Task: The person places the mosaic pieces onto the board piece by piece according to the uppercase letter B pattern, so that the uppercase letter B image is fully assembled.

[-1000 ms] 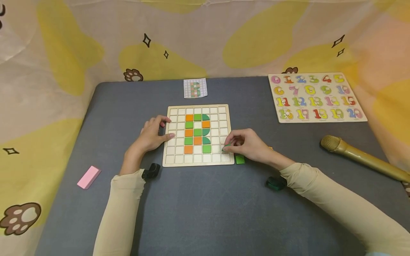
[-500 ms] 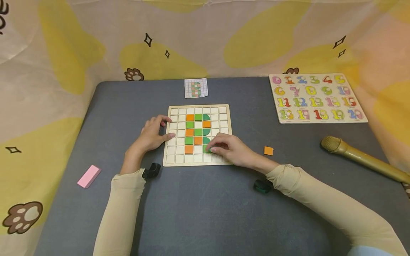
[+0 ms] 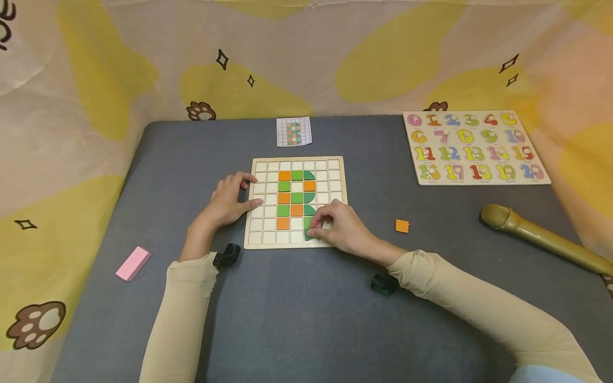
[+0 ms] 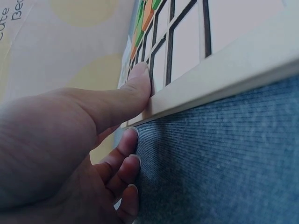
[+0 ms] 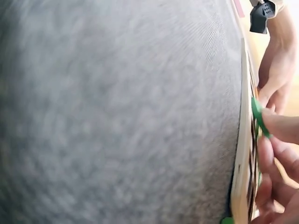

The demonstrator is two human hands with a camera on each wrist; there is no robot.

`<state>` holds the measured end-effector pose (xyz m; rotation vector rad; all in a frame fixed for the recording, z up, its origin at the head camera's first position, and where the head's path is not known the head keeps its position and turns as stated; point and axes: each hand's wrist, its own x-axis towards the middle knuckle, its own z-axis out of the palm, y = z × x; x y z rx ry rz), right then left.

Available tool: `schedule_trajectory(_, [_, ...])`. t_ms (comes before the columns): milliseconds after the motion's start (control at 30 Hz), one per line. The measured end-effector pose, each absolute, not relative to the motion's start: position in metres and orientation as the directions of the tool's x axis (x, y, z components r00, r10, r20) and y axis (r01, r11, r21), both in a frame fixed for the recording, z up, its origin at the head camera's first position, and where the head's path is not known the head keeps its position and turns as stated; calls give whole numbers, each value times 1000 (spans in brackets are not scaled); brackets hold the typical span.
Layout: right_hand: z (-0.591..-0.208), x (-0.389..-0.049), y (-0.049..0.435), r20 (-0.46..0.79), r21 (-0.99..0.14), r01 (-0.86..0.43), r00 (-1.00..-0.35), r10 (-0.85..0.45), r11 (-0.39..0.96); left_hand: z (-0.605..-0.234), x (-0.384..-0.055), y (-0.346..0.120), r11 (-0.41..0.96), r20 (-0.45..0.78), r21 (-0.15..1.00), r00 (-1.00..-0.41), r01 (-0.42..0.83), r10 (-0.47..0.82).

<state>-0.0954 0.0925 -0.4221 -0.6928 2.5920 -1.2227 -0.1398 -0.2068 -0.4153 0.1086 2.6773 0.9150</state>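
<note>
A wooden grid board (image 3: 254,242) holds orange, green and dark green tiles in its middle columns. My left hand (image 3: 225,199) rests at its left edge; in the left wrist view the thumb (image 4: 135,88) lies on the rim, with the other fingertips beside it at the tabletop. My right hand (image 3: 345,226) pinches a dark green tile with a rounded side (image 3: 308,234) between thumb and fingertips. It is low over the bottom row, just below a green square tile (image 3: 307,221). The right wrist view shows the pinched tile (image 5: 259,117) tilted above the cells.
An orange tile (image 3: 402,226) lies right of the board. A pattern card (image 3: 293,132) is behind it. A number puzzle (image 3: 474,149) and a gold microphone (image 3: 541,236) are at right, a pink block (image 3: 133,264) at left. A green piece (image 5: 227,220) shows by the board's edge.
My right hand has carried the dark green tile leftward from the board's right edge to the bottom row. The orange tile has come into full view. The left hand stays in place.
</note>
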Motion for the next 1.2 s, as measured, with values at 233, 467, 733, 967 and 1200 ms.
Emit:
schedule_trajectory(233, [-422,-95,90,43,-716,-359,-878,-476,598,-417,-141,-206,794,-264,607,-950,-28,169])
schedule_trajectory(467, [-424,-94,88,44,-686,-331,-907,-418,648,-416,-141,-206,796,-261,605,-951,-25,168])
schedule_trajectory(733, [-415,-111,130,-38,-692,-277,-908,-417,667,-417,-141,-206,794,-267,607,-949,-33,164])
schedule_trajectory(967, [-405,-124,201,-161,-647,-252,-877,-452,719,-416,-141,-207,796,-264,604,-949,-22,174])
schedule_trajectory(1200, [-391,-114,252,-226,-603,-269,-845,-484,751,-416,-141,-207,794,-262,608,-949,-21,176])
